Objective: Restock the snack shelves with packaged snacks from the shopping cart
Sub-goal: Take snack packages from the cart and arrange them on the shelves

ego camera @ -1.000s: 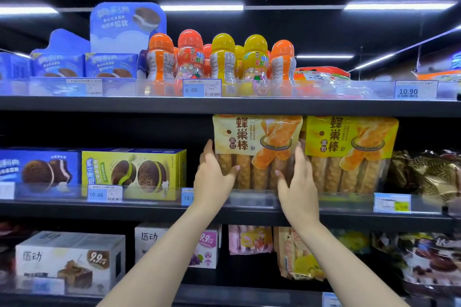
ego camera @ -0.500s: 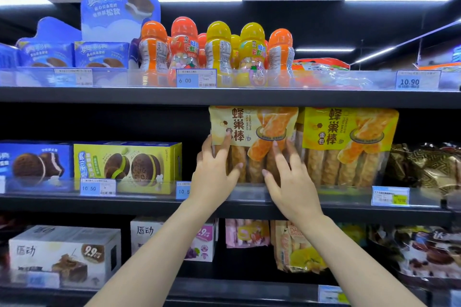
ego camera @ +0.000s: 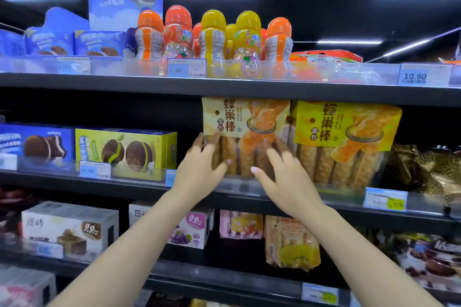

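- Item 1, pale honeycomb stick-bread bag [ego camera: 245, 137]: stood upright on the middle shelf [ego camera: 249, 200], its top tucked just under the upper shelf [ego camera: 224, 90]. Judged the pack being faced up, since both hands lay on its clear lower window.
- Item 2, left hand [ego camera: 199, 172]: at 7 o'clock of the bag, fingers spread and nearly straight against the bag's left edge, thumb across the front. It pressed rather than wrapped; no curl round the pack was visible.
- Item 3, right hand [ego camera: 284, 182]: at 5 o'clock of the bag, fingers extended flat on the front near the bag's right edge, thumb pointing to 9 o'clock. Likely steadying the soft pack so it stayed vertical.
- Item 4, yellow stick-bread bag [ego camera: 346, 142]: at 3 o'clock, touching or just overlapping item 1; no sideways room there.
- Item 5, green pie box [ego camera: 124, 154]: at 9 o'clock, with a dark open gap between it and item 1, the only free room for shifting left.
- Item 6, clear front rail [ego camera: 324, 187]: ran along the shelf lip below the bags; judged to keep their bases from sliding out, and to require lifting over.
- Item 7, shopping cart: not in view.
- Item 8, headroom: nil above item 1.
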Demonstrator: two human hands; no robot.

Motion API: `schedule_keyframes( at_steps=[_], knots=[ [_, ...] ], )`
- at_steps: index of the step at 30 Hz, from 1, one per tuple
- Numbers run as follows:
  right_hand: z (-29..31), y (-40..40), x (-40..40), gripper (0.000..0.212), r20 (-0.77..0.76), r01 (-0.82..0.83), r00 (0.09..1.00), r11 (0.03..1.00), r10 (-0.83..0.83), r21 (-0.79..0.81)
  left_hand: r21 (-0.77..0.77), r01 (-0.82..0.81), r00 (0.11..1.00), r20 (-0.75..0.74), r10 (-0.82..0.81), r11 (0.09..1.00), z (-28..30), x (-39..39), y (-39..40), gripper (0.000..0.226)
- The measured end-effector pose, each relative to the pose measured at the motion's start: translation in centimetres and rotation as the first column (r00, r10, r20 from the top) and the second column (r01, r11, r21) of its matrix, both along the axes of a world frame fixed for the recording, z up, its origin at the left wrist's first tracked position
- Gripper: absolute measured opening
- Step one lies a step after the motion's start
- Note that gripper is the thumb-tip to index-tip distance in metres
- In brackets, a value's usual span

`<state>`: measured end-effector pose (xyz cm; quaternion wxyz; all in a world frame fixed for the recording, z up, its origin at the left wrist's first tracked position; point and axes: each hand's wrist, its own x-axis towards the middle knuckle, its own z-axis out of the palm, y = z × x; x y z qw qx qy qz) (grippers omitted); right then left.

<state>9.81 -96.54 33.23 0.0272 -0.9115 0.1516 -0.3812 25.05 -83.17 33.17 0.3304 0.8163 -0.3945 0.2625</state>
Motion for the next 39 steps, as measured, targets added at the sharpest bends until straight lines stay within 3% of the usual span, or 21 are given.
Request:
schedule_keyframes(
  at_steps=[6,12,17,21,31,39],
  knots=[
    [-0.6,-0.7,-2.6,0.064,-0.006,-0.198,0.980,0.980,0.198,-0.034,-0.005,-0.029,0.997,0.071,0.030,1.000,-1.3,-3.0,1.7,0.066],
    [-3.6,0.4,-4.0,0.064,-0.012,-0.431,0.902,0.899,0.432,-0.083,0.007,-0.097,0.987,0.128,0.095,0.995,-4.2,-8.6,5.9,0.061],
    [-8.1,3.8,-4.9,0.057,-0.076,-0.616,0.787,0.787,0.612,-0.042,0.098,-0.252,0.966,0.080,0.245,0.963,-8.9,-14.4,11.2,0.058],
    [-12.1,8.2,-5.0,0.055,-0.137,-0.768,0.634,0.640,0.761,0.004,0.160,-0.390,0.918,-0.009,0.396,0.907,-13.0,-19.3,16.4,0.058],
    [-19.8,24.5,-6.8,0.048,-0.268,-0.965,0.198,0.235,0.943,0.115,0.280,-0.694,0.608,-0.267,0.748,0.663,-22.0,-31.6,32.3,0.054],
    [-25.3,38.7,-7.9,0.045,-0.378,-0.971,-0.013,0.078,0.926,0.225,0.351,-0.801,0.375,-0.335,0.864,0.484,-26.1,-37.9,44.6,0.066]
  ],
)
